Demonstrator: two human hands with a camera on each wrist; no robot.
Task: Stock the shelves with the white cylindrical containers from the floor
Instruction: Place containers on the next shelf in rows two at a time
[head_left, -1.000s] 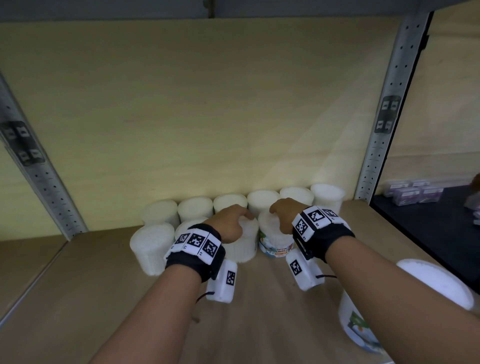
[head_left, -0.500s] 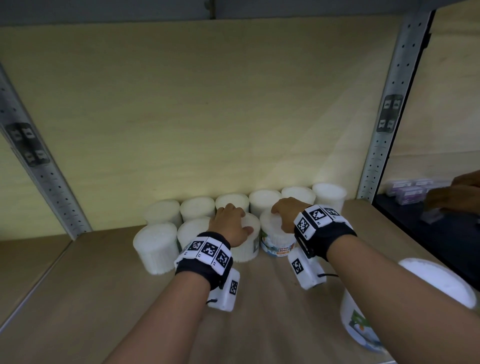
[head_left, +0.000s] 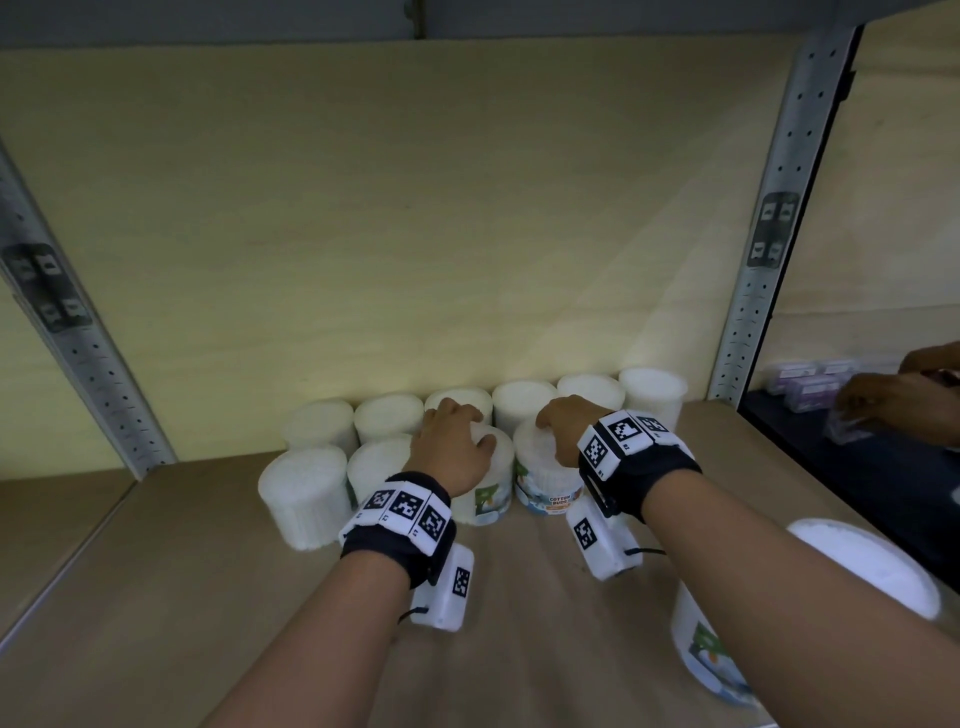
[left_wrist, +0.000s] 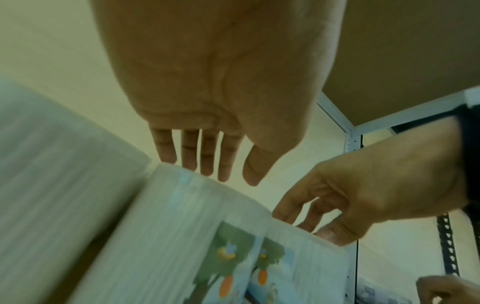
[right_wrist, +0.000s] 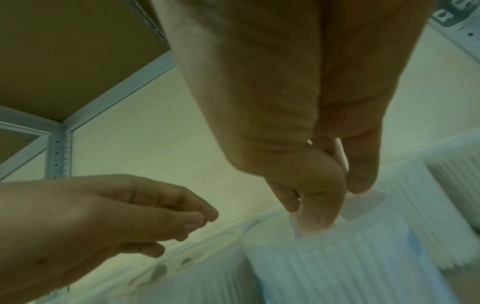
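Head view | my left hand (head_left: 453, 451) has slid forward since a second ago, fingers straight on a front-row container (head_left: 488, 480) | right hand (head_left: 563, 422) fingers curled over the labelled container (head_left: 545, 475) on the shelf (head_left: 156, 571).

both arms reach forward, left hand (head_left: 451, 451) fingers straight, right hand (head_left: 563, 425) fingers curled down.

On the shelf board (head_left: 156, 597) we see 6 containers (head_left: 524, 400) in a row against the back panel (head_left: 415, 234). Before them stand 4 more (head_left: 304, 493), touching side by side. Our left hand (head_left: 452, 452) rests on the 3rd, our right hand (head_left: 563, 421) on the 4th. Another container (head_left: 701, 639) stands nearer us, at right.
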